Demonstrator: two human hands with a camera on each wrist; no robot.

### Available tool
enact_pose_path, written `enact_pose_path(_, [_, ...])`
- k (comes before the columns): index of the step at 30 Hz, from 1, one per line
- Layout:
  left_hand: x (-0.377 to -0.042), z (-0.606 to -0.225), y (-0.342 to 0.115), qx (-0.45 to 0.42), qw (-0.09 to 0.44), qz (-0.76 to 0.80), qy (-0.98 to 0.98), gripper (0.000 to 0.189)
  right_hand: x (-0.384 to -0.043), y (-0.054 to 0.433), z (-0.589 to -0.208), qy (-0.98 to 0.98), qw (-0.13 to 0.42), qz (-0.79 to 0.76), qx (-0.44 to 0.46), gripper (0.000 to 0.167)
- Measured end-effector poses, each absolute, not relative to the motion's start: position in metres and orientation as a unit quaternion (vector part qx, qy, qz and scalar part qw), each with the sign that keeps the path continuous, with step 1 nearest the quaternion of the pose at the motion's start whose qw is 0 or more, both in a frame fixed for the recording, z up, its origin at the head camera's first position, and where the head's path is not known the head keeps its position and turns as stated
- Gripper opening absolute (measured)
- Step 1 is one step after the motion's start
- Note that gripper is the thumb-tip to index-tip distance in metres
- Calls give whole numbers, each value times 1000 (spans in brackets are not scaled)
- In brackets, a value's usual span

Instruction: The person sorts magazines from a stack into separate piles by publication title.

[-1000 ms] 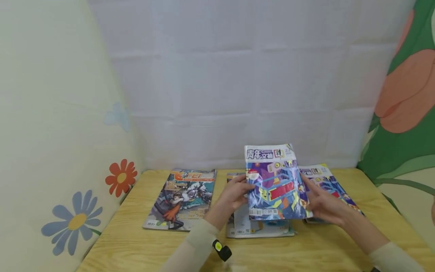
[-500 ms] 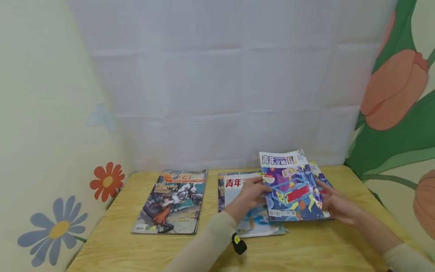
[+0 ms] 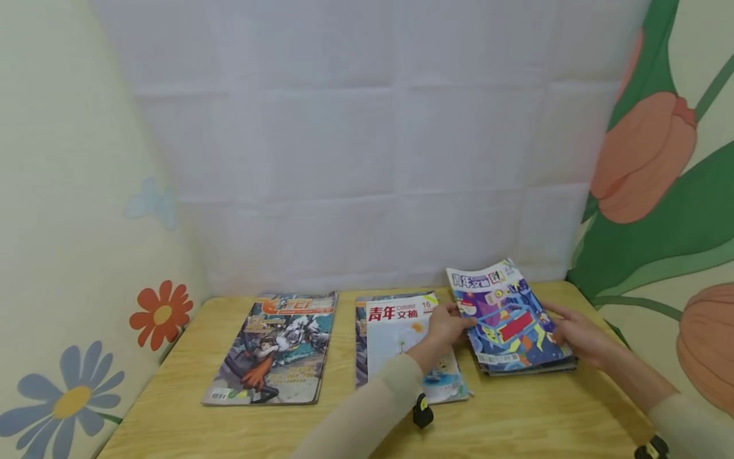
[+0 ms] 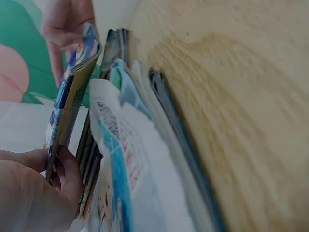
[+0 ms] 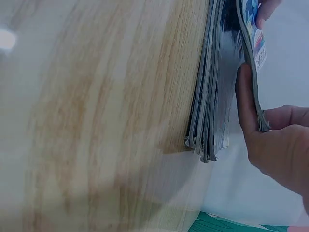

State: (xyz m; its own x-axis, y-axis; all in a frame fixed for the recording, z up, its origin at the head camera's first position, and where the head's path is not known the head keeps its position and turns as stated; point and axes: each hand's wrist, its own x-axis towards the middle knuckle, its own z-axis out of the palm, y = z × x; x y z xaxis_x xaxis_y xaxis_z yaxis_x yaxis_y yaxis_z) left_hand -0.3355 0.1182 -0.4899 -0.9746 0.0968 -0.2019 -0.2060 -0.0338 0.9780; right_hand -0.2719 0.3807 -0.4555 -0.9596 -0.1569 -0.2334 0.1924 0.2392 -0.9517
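Note:
A purple-and-blue magazine (image 3: 504,322) is gripped at its two side edges, close over a pile of magazines (image 5: 207,111) on the right of the table. My left hand (image 3: 446,326) pinches its left edge, thumb on the cover and fingers beneath, as the left wrist view shows. On the opposite edge my right hand (image 3: 582,335) holds it; in the right wrist view that hand's fingers reach under the magazine, between it and the pile. A gap shows there between the magazine and the pile, most of which it hides in the head view.
Left of the pile lies a white magazine with red lettering (image 3: 387,331), on top of other magazines, partly behind my left forearm. Farther left is a magazine with an orange title (image 3: 281,357). The wooden table (image 3: 172,408) meets a white cloth backdrop (image 3: 321,159) at its far edge.
Both hands have carried the purple magazine right and lowered it from over the middle magazines to over the right pile. The white magazine's cover has come into view. The head view has shifted right.

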Motion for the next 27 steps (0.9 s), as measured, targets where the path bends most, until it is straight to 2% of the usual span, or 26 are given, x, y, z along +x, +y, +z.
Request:
enact_pose_path(5, [-334,-493,127,-16,85,698,711,36,-275,382,-456,805,116,-581,34,86])
enact_pose_path(14, [-331,-492,138,-57,95,718,687,40,-275,385,-460,842,82,-529,69,85])
enact_pose_path(18, [-331,-493,138,-64,97,715,690,37,-273,385,-458,858,70,-504,70,78])
enact_pose_path(23, [-329,-494,132,-64,110,720,683,37,-271,386,-453,891,58,-446,66,60])
enact_pose_path(27, [-329,-493,121,-53,120,725,676,36,-268,386,-447,910,54,-408,51,55])
